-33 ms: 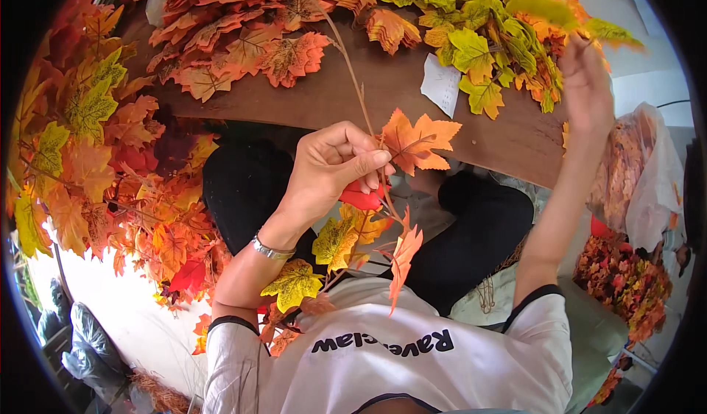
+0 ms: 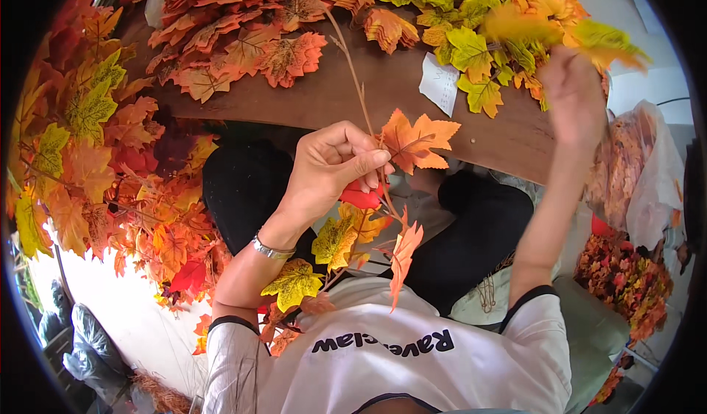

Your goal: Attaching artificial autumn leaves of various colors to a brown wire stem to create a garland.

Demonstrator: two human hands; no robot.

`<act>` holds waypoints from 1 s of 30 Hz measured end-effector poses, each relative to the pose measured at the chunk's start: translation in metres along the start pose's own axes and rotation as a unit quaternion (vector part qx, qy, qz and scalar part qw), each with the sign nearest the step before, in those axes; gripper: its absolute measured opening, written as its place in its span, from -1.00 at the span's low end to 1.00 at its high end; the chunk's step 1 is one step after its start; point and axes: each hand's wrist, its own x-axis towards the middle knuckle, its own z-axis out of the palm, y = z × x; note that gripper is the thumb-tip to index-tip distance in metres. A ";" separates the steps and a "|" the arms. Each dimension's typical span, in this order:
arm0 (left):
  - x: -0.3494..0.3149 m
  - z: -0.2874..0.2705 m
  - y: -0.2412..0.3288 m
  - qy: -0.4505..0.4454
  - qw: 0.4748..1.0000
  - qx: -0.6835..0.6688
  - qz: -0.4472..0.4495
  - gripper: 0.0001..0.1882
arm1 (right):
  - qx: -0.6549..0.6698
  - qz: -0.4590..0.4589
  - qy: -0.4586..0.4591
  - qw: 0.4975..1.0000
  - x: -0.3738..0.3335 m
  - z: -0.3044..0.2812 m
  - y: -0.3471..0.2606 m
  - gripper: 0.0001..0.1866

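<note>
My left hand pinches the brown stem of an artificial maple leaf branch between thumb and fingers. The stem runs up past the table edge. Beside the fingertips an orange leaf spreads to the right, and a red leaf hangs just under them. Lower on the branch are yellow leaves and a coral leaf, in front of my shirt. At the upper right, my right hand is raised, its fingers closed on a yellow-green artificial leaf smeared by motion.
Across the brown table lie stacked orange-red leaves, green-yellow leaves and a white paper slip. Finished-looking leafy branches crowd the left. On the right sit a clear plastic bag and a heap of small leaves.
My right hand has shifted slightly left and down, the yellow-green leaf moving with it. My left hand stays in place on the stem.
</note>
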 end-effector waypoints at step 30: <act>-0.003 0.001 0.007 0.001 1.000 0.001 -0.016 -0.93 | 0.246 0.268 0.172 0.915 -0.069 0.124 0.158 -0.82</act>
